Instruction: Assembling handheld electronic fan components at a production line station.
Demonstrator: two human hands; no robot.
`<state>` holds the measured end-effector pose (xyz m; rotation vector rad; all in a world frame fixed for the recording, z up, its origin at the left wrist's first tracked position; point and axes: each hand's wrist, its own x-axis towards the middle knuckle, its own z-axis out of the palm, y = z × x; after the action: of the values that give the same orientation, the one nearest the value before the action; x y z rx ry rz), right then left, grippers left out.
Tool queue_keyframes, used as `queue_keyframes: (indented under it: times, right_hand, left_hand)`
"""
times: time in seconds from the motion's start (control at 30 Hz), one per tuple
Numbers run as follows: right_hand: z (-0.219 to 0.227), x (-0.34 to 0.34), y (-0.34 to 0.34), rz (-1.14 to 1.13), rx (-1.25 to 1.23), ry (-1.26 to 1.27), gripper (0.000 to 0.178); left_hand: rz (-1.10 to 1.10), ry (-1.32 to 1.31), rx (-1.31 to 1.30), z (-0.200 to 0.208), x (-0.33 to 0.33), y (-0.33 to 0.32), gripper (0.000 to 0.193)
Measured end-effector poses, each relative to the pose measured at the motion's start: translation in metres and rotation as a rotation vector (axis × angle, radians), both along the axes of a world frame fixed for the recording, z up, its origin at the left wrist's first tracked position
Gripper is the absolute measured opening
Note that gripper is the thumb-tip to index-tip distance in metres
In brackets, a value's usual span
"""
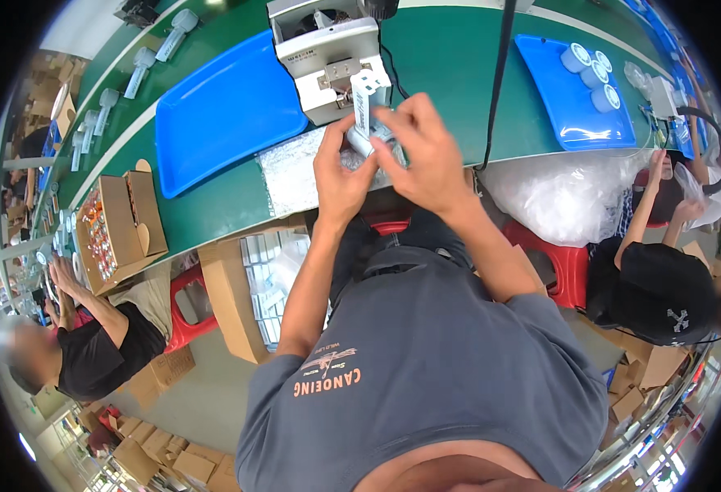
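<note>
Just in front of the machine, my left hand [341,175] curls its fingers and thumb around a round white cup [360,143]. A flat white strip [363,105] with dark print stands upright from the cup. From the other side my right hand [423,156] has its thumb at the cup and its bent fingers at the strip; the fingertips are blurred. Close behind stands a grey-white bench machine [326,61] with a metal fixture on its front. Under my hands lies a silvery, crinkled sheet [295,174] at the table edge.
A blue tray [221,115] lies left of the machine. Another blue tray [569,115] at right bears several white round cups [594,74]. Strip-handled cups [139,70] line the green belt. A black cable [500,82] hangs beside my right hand. Co-workers sit both sides, near an open carton [122,225].
</note>
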<state>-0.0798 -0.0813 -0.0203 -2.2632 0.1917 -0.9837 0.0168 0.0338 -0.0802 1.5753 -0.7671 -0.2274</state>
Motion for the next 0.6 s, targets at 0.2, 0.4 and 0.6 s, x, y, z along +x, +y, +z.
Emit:
queue_keyframes:
  times: [0.2, 0.4, 0.6]
  right_hand:
    - [-0.034, -0.006, -0.001, 0.025, 0.362, -0.015, 0.019]
    - [-0.049, -0.043, -0.007, 0.353, 1.056, -0.126, 0.011]
    - [-0.039, -0.096, -0.007, 0.554, 1.149, 0.077, 0.066]
  left_hand:
    - [0.114, -0.251, 0.008, 0.015, -0.027, -0.002, 0.053]
    - [-0.245, 0.318, -0.125, 0.012, -0.03, 0.045, 0.056]
    - [-0.703, 0.48, -0.151, 0.006, -0.055, 0.068, 0.04]
